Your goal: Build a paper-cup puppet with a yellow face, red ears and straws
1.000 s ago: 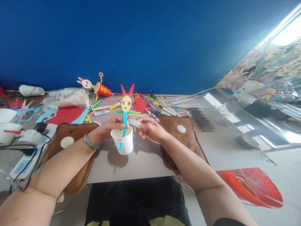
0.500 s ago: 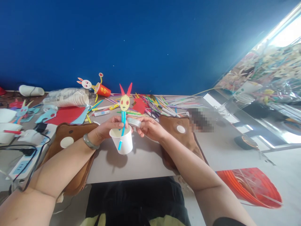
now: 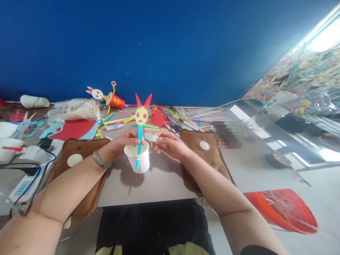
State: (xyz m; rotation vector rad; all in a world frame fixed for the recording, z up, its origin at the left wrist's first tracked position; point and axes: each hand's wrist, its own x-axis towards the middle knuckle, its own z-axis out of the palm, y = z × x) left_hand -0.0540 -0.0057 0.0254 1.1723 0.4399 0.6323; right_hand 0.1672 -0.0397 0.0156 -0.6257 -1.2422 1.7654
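Observation:
A white paper cup is held up over the table. A blue stem rises out of it, carrying a yellow paper face with two red pointed ears. A short blue piece sticks out through the cup's front wall. My left hand is closed on the stem just above the cup's mouth, its fingers partly hidden behind. My right hand grips a roll of tape, its edge close beside the stem. Whether tape touches the stem is too small to tell.
Brown cushioned pads lie under both forearms. Behind the hands are scattered coloured sticks, scissors and red paper. Stacked cups and a power strip are left. A red bin stands at the lower right.
The tape roll has tilted in my right hand and now shows more edge-on. The cup and yellow face have turned slightly, while my left hand keeps its hold.

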